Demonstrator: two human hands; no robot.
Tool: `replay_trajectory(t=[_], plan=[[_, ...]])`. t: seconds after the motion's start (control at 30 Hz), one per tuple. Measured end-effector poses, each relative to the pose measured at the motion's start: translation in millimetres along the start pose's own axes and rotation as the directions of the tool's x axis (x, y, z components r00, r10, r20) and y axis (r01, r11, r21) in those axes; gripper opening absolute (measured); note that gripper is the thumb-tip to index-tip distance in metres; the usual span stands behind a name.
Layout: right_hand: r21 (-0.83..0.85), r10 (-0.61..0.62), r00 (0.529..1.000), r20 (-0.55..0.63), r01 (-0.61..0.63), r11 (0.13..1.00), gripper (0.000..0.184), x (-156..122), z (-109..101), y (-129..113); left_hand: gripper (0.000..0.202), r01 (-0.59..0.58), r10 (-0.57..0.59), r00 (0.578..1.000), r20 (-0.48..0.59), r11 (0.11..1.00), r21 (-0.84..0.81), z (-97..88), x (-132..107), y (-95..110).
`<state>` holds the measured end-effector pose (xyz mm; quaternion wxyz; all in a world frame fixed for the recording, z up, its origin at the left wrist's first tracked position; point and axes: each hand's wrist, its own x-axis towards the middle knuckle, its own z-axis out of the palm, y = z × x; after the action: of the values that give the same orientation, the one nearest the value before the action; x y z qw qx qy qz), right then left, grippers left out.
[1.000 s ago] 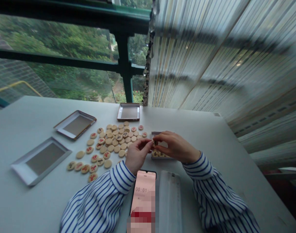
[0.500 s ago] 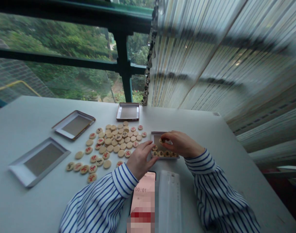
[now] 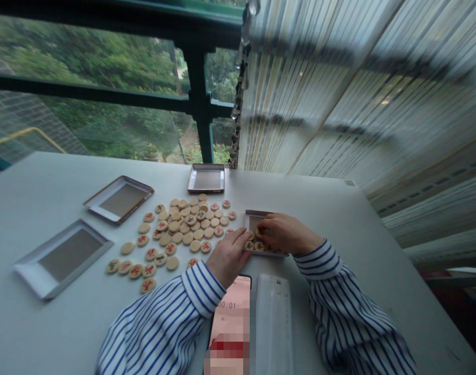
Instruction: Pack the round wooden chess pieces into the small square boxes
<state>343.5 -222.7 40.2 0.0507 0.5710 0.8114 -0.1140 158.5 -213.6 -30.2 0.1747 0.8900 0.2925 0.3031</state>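
Observation:
Round wooden xiangqi pieces [image 3: 183, 226] with red or black characters lie in a loose heap, many of them blank side up. To the right stands a shallow box [image 3: 257, 214] with a front row of pieces showing black characters. My left hand [image 3: 228, 255] grips the box's near left corner, fingers bent along its side and thumb low at the front wall. Over the inside of the box, my right hand [image 3: 287, 233] pinches one xiangqi piece [image 3: 258, 232] behind the front row. Its fingers partly cover the right part of that row.
Three more shallow trays stand on the white table: a grey one [image 3: 25, 263] at left, a brown-rimmed one [image 3: 89, 204] behind it, another [image 3: 206, 191] at the back. A phone [image 3: 230, 297] and a translucent case [image 3: 274, 323] lie in front. Windows and a string curtain [image 3: 320, 94] border the table.
My right hand has lowered the piece toward the row behind the front one. My left fingers have come closer in to the box's left side.

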Motion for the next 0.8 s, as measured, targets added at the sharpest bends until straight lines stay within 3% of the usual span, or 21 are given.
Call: replay_trajectory(t=[0.8], plan=[[0.008,-0.017,0.999,0.049,0.017,1.0,0.019,0.7,1.5,-0.7,0.034,-0.027,0.026,0.999,-0.04,0.999,-0.046,1.8,-0.3,-2.6]])
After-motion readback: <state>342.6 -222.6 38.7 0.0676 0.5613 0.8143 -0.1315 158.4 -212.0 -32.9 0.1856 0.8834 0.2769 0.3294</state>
